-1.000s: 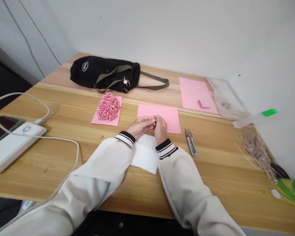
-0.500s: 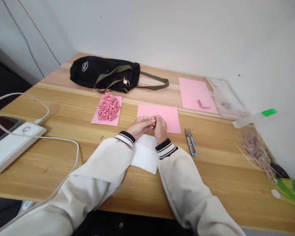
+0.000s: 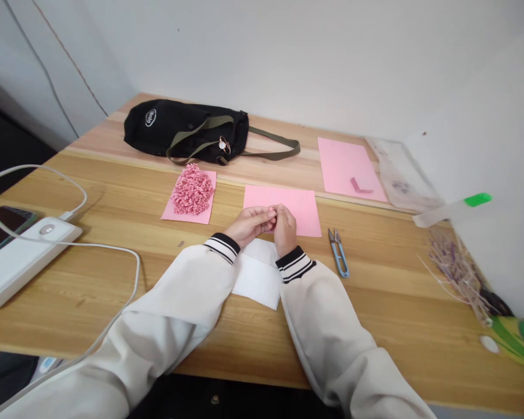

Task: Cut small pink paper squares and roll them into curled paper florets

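Note:
My left hand point(image 3: 250, 224) and my right hand point(image 3: 285, 228) meet at the fingertips over the near edge of a pink sheet of paper point(image 3: 301, 209). Both are closed in a pinch around something tiny, perhaps pinkish, mostly hidden by the fingers. Beneath my wrists lies a white folded paper or cloth point(image 3: 257, 282), partly covered by the right sleeve. To the left, a heap of pink beaded strands point(image 3: 192, 191) rests on a smaller pink sheet point(image 3: 201, 216). Blue-handled thread snips point(image 3: 339, 254) lie right of my right hand, points facing away.
A black bag point(image 3: 179, 131) with olive straps and a watch point(image 3: 222, 144) lies at the back. Another pink sheet point(image 3: 343, 163) carries a small folded pink strip point(image 3: 360, 185). At left are a white power strip point(image 3: 26, 262), cable and phone point(image 3: 6, 227); dried flowers point(image 3: 456, 265) lie right.

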{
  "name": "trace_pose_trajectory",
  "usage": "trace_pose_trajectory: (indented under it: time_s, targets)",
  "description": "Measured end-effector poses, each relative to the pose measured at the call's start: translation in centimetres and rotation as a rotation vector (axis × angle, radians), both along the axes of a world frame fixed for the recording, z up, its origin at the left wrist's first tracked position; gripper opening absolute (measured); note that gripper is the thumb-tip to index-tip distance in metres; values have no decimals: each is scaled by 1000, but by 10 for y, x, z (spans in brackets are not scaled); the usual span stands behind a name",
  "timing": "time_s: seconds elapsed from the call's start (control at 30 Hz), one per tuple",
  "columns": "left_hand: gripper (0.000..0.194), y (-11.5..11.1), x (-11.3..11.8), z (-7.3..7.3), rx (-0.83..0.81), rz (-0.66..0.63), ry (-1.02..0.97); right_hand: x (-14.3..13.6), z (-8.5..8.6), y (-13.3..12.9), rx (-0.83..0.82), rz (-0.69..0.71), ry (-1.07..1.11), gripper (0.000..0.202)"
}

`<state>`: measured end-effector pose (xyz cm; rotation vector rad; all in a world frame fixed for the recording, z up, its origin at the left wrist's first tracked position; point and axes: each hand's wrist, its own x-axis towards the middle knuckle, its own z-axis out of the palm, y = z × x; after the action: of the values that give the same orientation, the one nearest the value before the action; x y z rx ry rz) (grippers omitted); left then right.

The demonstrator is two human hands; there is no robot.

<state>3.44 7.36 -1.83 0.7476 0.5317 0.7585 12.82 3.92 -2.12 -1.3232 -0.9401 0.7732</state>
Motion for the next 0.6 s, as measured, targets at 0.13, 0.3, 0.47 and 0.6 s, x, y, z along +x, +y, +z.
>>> trace_pose_trajectory:
  time_s: [0.13, 0.3, 0.47, 0.6]
  targets:
    - [25, 0, 0, -1, -1, 3, -3, 0, -1, 1, -5, 3, 6, 32]
    - [25, 0, 0, -2, 5, 1, -4, 0, 0, 0, -1, -3, -6, 32]
    - [25, 1, 0, -2, 2, 1, -3, 0, 0, 0, -6, -6, -13, 33]
    - [26, 0, 0, -1, -1, 3, -2, 0, 0, 0, -4, -2, -7, 33]
